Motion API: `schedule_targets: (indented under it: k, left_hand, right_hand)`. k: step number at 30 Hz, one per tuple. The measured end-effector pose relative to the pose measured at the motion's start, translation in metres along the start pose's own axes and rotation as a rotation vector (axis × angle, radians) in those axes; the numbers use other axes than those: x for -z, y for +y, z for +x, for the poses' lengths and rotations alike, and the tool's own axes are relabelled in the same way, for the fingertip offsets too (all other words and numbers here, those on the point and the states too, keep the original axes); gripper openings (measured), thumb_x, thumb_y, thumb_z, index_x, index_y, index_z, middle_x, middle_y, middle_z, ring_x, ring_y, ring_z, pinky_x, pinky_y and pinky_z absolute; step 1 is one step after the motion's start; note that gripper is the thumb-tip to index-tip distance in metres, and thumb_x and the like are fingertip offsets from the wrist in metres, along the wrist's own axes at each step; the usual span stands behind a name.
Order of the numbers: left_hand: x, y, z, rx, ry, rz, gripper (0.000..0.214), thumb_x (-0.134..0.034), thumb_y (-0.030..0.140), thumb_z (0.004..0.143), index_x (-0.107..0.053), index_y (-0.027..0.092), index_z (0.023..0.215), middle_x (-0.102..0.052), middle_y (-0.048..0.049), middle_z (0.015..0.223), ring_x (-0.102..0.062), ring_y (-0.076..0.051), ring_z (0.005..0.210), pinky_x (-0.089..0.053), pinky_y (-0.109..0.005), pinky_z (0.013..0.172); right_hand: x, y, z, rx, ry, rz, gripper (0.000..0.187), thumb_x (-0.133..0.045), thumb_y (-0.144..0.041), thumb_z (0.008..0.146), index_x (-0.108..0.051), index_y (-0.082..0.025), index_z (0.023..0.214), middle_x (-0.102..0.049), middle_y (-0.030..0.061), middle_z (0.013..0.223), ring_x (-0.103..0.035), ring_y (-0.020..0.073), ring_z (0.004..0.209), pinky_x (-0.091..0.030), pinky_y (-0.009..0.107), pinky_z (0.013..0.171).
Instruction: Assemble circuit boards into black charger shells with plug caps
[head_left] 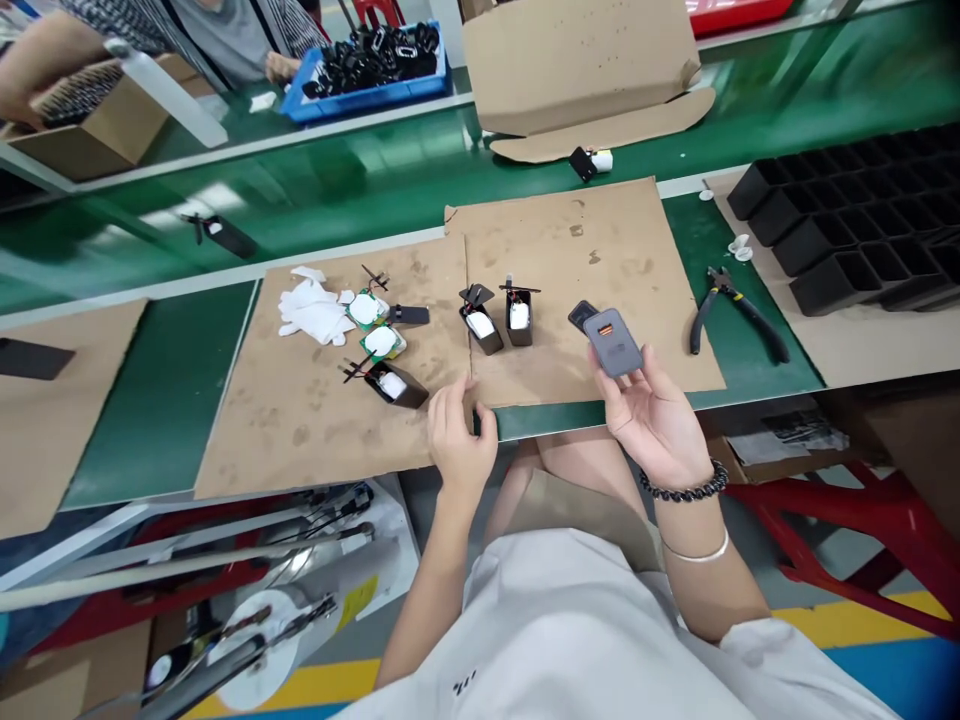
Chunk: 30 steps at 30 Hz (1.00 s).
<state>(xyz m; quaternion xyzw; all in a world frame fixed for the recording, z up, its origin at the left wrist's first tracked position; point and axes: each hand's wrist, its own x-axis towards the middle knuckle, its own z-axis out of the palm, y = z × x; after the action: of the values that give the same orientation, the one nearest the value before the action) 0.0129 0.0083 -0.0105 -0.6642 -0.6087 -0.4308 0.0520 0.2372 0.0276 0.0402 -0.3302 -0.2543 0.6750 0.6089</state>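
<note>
My right hand (651, 412) holds a small grey housing (613, 342) with an orange port, pinched between thumb and fingers above the table's front edge. A dark cover piece (580, 314) lies just behind it on the cardboard sheet (585, 250). My left hand (459, 432) rests curled on the front edge of the cardboard, fingers bent, with nothing visible in it. Nearest to it is an open black case with a white part (396, 386). Two more open black cases (496, 322) stand upright in the middle, and two round white boards (373, 325) lie further left.
White gloves (311, 310) lie at the left of the cardboard. Black pliers (731, 308) sit on the green mat at right, beside black compartment trays (862, 235). Beyond the conveyor stand a cardboard box (581, 70) and a blue bin of black parts (371, 60); another person sits there.
</note>
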Motion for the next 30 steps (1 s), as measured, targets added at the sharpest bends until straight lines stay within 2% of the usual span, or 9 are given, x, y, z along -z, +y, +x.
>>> schedule_targets:
  k: [7,10,13,16,21,23,26,29,30]
  left_hand:
    - [0.0,-0.001,-0.001,-0.022,0.005,-0.003,0.038,-0.05,0.012,0.091,-0.061,0.015,0.127,-0.073,-0.0117,0.104,-0.068,-0.024,0.103,-0.053,-0.041,0.095]
    - [0.0,-0.001,-0.001,-0.014,-0.001,0.037,0.037,-0.049,0.013,0.091,-0.061,0.015,0.126,-0.073,-0.0118,0.105,-0.068,-0.023,0.103,-0.053,-0.04,0.097]
    - [0.0,0.0,-0.001,-0.02,0.002,0.072,0.037,-0.049,0.012,0.091,-0.062,0.014,0.126,-0.074,-0.0115,0.105,-0.068,-0.023,0.103,-0.054,-0.038,0.097]
    - [0.0,0.0,-0.001,-0.053,0.015,0.084,0.037,-0.049,0.01,0.09,-0.062,0.013,0.125,-0.075,-0.0117,0.104,-0.069,-0.023,0.102,-0.054,-0.037,0.094]
    - [-0.001,0.001,-0.001,-0.078,0.039,0.126,0.036,-0.052,0.008,0.089,-0.064,0.013,0.122,-0.077,-0.011,0.104,-0.07,-0.024,0.102,-0.054,-0.035,0.093]
    - [-0.002,0.001,-0.001,-0.089,0.062,0.154,0.033,-0.053,0.008,0.088,-0.066,0.013,0.118,-0.077,-0.0106,0.102,-0.07,-0.024,0.101,-0.054,-0.034,0.091]
    - [-0.003,0.002,0.0,-0.131,0.096,0.171,0.027,-0.054,0.007,0.087,-0.068,0.014,0.109,-0.077,-0.009,0.096,-0.072,-0.022,0.095,-0.053,-0.031,0.087]
    - [-0.003,0.002,0.001,-0.18,0.114,0.153,0.022,-0.056,0.006,0.085,-0.069,0.016,0.099,-0.077,-0.0065,0.09,-0.071,-0.021,0.09,-0.051,-0.029,0.083]
    - [-0.003,0.002,0.001,-0.187,0.12,0.144,0.021,-0.056,0.005,0.084,-0.069,0.016,0.096,-0.077,-0.0056,0.089,-0.071,-0.02,0.089,-0.051,-0.029,0.082]
  right_hand:
    - [-0.024,-0.002,-0.011,-0.034,-0.054,0.113,0.02,-0.065,-0.046,0.095,-0.074,-0.031,0.107,-0.074,-0.004,0.127,-0.066,0.0121,0.127,-0.051,0.029,0.113]
    - [-0.034,-0.008,-0.011,-0.06,0.063,0.189,0.015,-0.068,-0.039,0.095,-0.073,-0.03,0.106,-0.074,-0.0051,0.126,-0.064,0.0124,0.129,-0.052,0.027,0.113]
    - [-0.044,-0.012,-0.008,-0.065,0.215,0.257,0.001,-0.071,-0.028,0.092,-0.071,-0.027,0.092,-0.076,-0.0034,0.122,-0.064,0.0154,0.13,-0.055,0.031,0.113]
    - [-0.051,-0.009,-0.007,-0.033,0.274,0.249,0.012,-0.075,-0.024,0.088,-0.065,-0.025,0.082,-0.078,-0.0022,0.115,-0.068,0.0169,0.125,-0.056,0.036,0.112]
    - [-0.045,-0.004,0.004,0.039,0.234,0.16,0.023,-0.085,-0.026,0.079,-0.064,-0.027,0.087,-0.078,-0.0052,0.108,-0.074,0.0156,0.109,-0.062,0.038,0.104]
    - [-0.032,-0.012,0.03,0.064,0.166,0.064,0.029,-0.088,-0.029,0.075,-0.063,-0.027,0.087,-0.078,-0.0064,0.104,-0.075,0.0141,0.102,-0.066,0.034,0.097]
    - [-0.01,-0.044,0.107,0.1,0.065,-0.263,0.034,-0.09,-0.035,0.072,-0.059,-0.026,0.085,-0.077,-0.005,0.095,-0.076,0.0152,0.09,-0.068,0.034,0.086]
    - [0.001,-0.085,0.204,0.244,0.172,-0.927,0.019,-0.072,-0.037,0.091,-0.059,-0.026,0.099,-0.075,-0.0032,0.096,-0.073,0.0137,0.084,-0.066,0.037,0.084]
    - [0.001,-0.097,0.232,0.264,0.199,-1.035,0.018,-0.068,-0.035,0.095,-0.06,-0.024,0.106,-0.074,0.0002,0.101,-0.072,0.0148,0.087,-0.065,0.039,0.085]
